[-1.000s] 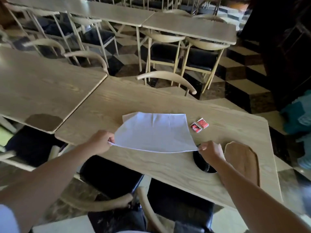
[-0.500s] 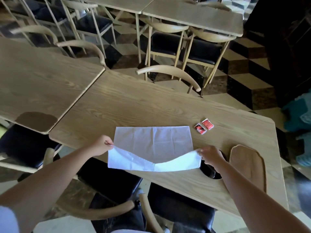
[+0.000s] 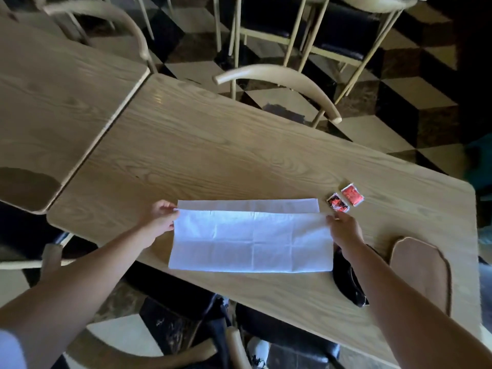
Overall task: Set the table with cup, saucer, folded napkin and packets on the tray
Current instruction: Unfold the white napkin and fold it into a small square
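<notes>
Since half a second ago the near edge of the napkin (image 3: 250,238), which was sagging in the air between my hands, has been carried away from me and laid down flat. It now rests just short of the far edge, leaving a narrow strip of the lower layer showing. My left hand (image 3: 162,219) pinches the left corner of the folded-over layer, thumb on top. My right hand (image 3: 346,233) has the right corner between thumb and fingers, though the back of the hand hides most of that pinch. The napkin lies on the table (image 3: 213,145) straight in front of me, a long band whose long axis runs left to right from one hand to the other. So I judge the next fold must go either along that axis again or end over end, and both hands sit at the ends, ready for either. The two red packets (image 3: 344,199) lie just beyond my right fingertips, apart from the napkin. The wooden tray (image 3: 423,272) sits bare off to my right, past my right forearm, so my right hand is the nearer one for loading it. A dark round piece (image 3: 346,278) lies half under that forearm, between napkin and tray; cup or saucer, I cannot tell.
</notes>
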`<action>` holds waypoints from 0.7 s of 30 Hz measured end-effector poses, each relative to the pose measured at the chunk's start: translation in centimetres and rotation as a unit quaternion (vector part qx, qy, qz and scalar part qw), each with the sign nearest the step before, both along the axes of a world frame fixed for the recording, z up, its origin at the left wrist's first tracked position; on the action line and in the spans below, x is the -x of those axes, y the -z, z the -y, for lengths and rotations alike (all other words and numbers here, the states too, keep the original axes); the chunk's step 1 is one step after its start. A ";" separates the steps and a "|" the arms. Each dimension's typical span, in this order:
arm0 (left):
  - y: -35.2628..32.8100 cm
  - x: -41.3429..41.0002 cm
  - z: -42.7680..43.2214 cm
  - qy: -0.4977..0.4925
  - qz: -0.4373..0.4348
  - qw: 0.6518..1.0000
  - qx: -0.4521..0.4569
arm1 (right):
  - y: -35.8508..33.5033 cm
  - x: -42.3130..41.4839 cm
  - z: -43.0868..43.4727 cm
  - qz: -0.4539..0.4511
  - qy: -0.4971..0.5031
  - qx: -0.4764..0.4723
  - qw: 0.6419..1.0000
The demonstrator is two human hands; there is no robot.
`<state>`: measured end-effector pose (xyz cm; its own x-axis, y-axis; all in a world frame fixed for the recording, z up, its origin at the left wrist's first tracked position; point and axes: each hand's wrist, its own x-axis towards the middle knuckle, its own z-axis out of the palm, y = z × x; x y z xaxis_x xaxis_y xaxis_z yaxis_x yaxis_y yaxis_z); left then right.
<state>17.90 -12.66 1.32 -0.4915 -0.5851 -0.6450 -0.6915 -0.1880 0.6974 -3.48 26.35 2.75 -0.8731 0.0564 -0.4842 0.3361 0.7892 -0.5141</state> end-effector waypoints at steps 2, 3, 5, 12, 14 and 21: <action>1.1 0.4 0.6 -0.009 -0.007 1.000 0.003 | 1.0 0.7 0.3 0.007 0.002 -0.004 1.000; 1.6 0.5 0.8 -0.010 -0.005 1.000 0.007 | 1.4 0.9 0.6 0.013 0.004 -0.001 1.000; 2.8 0.7 1.2 -0.012 0.000 1.000 0.021 | 2.4 1.5 1.2 0.014 0.011 0.005 1.000; 4.4 1.0 1.0 -0.024 -0.015 0.996 0.082 | 4.5 3.3 3.5 -0.016 0.010 -0.012 1.000; 4.5 1.3 1.0 -0.026 -0.019 0.994 0.101 | 4.9 3.7 3.8 -0.021 0.010 -0.017 1.000; 4.6 2.1 0.8 0.010 0.010 0.983 0.180 | 6.0 4.2 4.6 -0.039 0.007 -0.068 0.997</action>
<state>15.78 -13.47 -3.28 -0.4951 -0.7679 -0.4065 -0.7064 0.0834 0.7029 -7.64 21.71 -3.29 -0.9068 0.1299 -0.4011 0.3108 0.8489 -0.4275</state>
